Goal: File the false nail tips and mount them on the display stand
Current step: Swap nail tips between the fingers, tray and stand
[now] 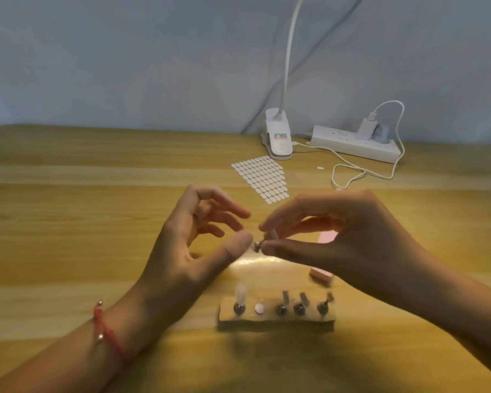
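Observation:
A wooden display stand (275, 317) lies on the table near me. Its leftmost holder carries a clear nail tip (241, 293). Beside that is a bare white spot (259, 308), then three holders (299, 306) whose tops are blurred. Above the stand, my right hand (343, 239) pinches a small loose holder with a metal ball end (258, 245) between thumb and fingers. My left hand (193, 245) is beside it, the thumb tip pressing on the ball end and the other fingers spread loosely. Whether a nail tip sits on the held holder is hidden.
A pink file block (321, 276) lies right of the stand, partly under my right hand. Farther back are a sheet of white adhesive tabs (262, 178), a clip lamp base (278, 137), a power strip (352, 143) and a looped white cable (352, 177).

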`<action>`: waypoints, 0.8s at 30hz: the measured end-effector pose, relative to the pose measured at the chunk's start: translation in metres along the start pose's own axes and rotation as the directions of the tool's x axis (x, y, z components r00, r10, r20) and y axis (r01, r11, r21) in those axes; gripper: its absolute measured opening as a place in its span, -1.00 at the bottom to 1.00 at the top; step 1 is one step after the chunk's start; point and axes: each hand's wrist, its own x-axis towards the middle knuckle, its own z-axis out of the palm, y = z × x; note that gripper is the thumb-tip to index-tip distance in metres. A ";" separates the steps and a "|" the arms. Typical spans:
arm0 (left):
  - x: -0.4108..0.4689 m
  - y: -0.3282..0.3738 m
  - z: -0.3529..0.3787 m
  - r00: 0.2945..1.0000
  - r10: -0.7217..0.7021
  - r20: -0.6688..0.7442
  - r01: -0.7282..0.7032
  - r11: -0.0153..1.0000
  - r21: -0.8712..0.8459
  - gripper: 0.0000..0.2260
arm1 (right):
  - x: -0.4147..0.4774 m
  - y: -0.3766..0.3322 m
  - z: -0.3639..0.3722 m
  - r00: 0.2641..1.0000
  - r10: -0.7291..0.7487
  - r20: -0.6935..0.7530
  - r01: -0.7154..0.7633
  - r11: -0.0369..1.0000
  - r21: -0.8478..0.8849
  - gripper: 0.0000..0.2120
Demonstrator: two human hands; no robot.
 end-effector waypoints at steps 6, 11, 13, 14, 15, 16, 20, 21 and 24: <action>0.004 -0.005 -0.003 0.988 -0.095 -0.120 0.073 0.982 -0.175 -0.61 | -0.019 -0.008 0.009 0.990 0.092 0.107 -0.081 0.991 -0.105 -0.78; 0.004 -0.004 -0.002 0.986 -0.101 -0.133 0.082 0.987 -0.141 -0.62 | -0.018 -0.007 0.022 0.980 0.138 0.143 -0.091 0.951 -0.296 -0.81; 0.004 -0.005 -0.002 0.984 -0.114 -0.137 0.094 0.985 -0.148 -0.67 | -0.018 -0.006 0.026 0.979 0.143 0.148 -0.082 0.932 -0.354 -0.80; 0.004 -0.005 -0.002 0.983 -0.121 -0.139 0.100 0.984 -0.148 -0.68 | -0.018 -0.006 0.028 0.978 0.144 0.152 -0.079 0.925 -0.371 -0.77; 0.004 -0.005 -0.002 0.982 -0.125 -0.140 0.105 0.984 -0.146 -0.69 | -0.019 -0.006 0.028 0.976 0.149 0.160 -0.078 0.921 -0.381 -0.73; 0.004 -0.006 -0.002 0.982 -0.130 -0.140 0.109 0.983 -0.146 -0.69 | -0.020 -0.006 0.027 0.971 0.166 0.173 -0.088 0.918 -0.387 -0.67; 0.004 -0.006 -0.001 0.980 -0.145 -0.135 0.122 0.979 -0.162 -0.69 | -0.028 -0.003 0.014 0.970 0.192 0.153 -0.124 0.921 -0.369 -0.49; 0.004 -0.006 -0.001 0.980 -0.149 -0.130 0.127 0.979 -0.162 -0.69 | -0.030 -0.003 0.013 0.973 0.181 0.147 -0.116 0.922 -0.369 -0.52; 0.005 -0.007 -0.002 0.980 -0.159 -0.117 0.139 0.977 -0.162 -0.69 | -0.036 -0.001 0.020 0.991 0.054 0.119 0.003 0.900 -0.437 -0.72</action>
